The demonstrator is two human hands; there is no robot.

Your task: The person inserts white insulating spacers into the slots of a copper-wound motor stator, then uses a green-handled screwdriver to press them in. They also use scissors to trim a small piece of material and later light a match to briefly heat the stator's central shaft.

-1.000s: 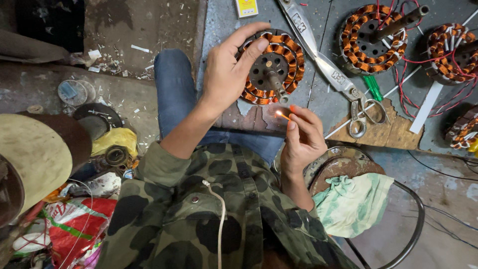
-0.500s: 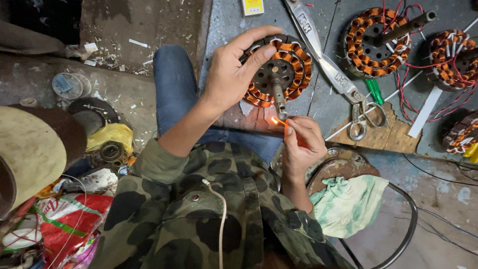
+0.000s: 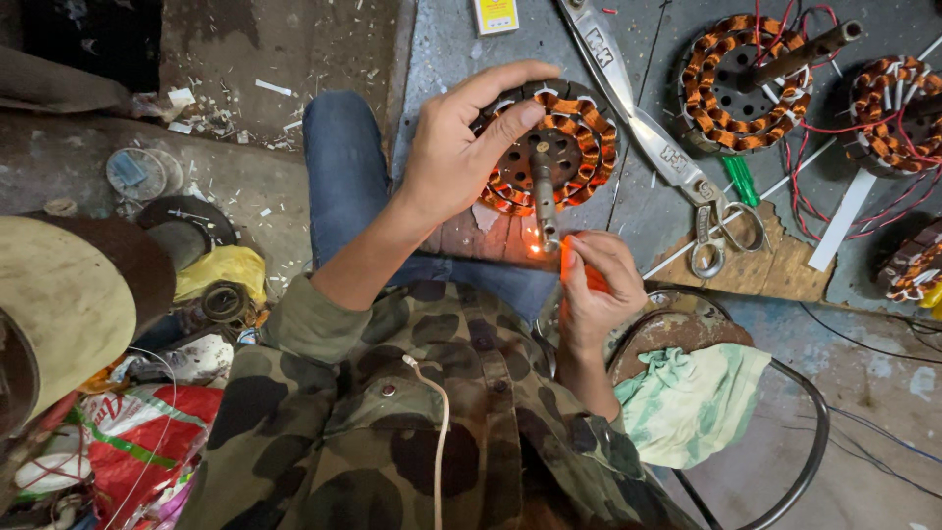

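We see the left hand (image 3: 456, 157) wrapped over the rim of a round stator with orange copper windings and a steel shaft (image 3: 549, 147), grip closed on it and holding it tilted over the knee in blue jeans (image 3: 343, 177). The right hand (image 3: 594, 290) is pinched narrow on a small lit flame source (image 3: 567, 257), too small to tell if it is a match or a lighter. A small orange flame (image 3: 536, 249) sits just at the shaft's lower end, touching or nearly so.

We judge the heating step is in hand: flame applied, nothing yet visibly changed on the stator. Wire ends near the flame are too blurred to judge.

On the grey metal surface (image 3: 638, 206) beyond: long steel shears (image 3: 648, 137), a second copper-wound stator with shaft (image 3: 751, 83), a third with red leads (image 3: 898, 113), a green-handled screwdriver (image 3: 741, 182). These look wound already; we cannot tell whether they are finished. A pale green cloth (image 3: 687, 402) lies on a round stool by the right wrist.
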